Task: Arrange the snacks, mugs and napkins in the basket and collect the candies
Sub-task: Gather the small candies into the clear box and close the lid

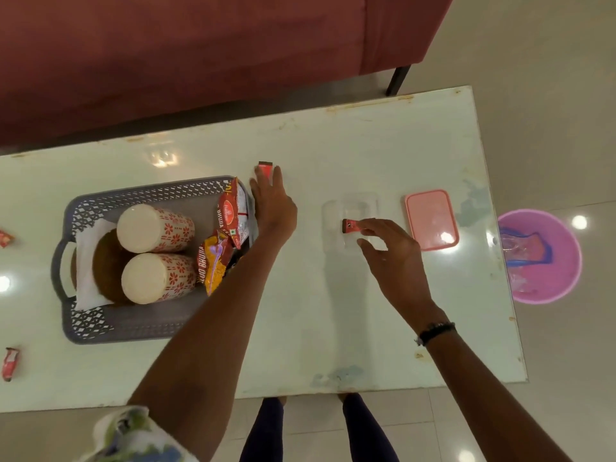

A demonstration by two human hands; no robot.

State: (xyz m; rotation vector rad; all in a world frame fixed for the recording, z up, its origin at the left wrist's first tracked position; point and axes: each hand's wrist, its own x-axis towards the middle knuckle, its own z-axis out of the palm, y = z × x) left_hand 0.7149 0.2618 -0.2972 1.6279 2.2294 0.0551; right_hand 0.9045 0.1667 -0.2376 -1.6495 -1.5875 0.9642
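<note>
Right hand (390,258): fingers pinch red candy (350,226) above clear container (350,201); left hand (273,205): fingers extended, tips touching second candy (265,167) on bench (333,311).

The table (300,328) has a glossy pale top with worn, rust-stained edges and reflected ceiling lights. A dark red sofa (166,55) runs along its far side; one black sofa leg (398,80) stands near the table's far right corner. A pink lid (431,220) lies flat on the right part of the table. A pink tub (550,291) sits on the tiled floor (550,128) just beyond the table's right end, partly seen through the top. It contains crumpled clear plastic and blue and red material; the items cannot be identified.
</note>
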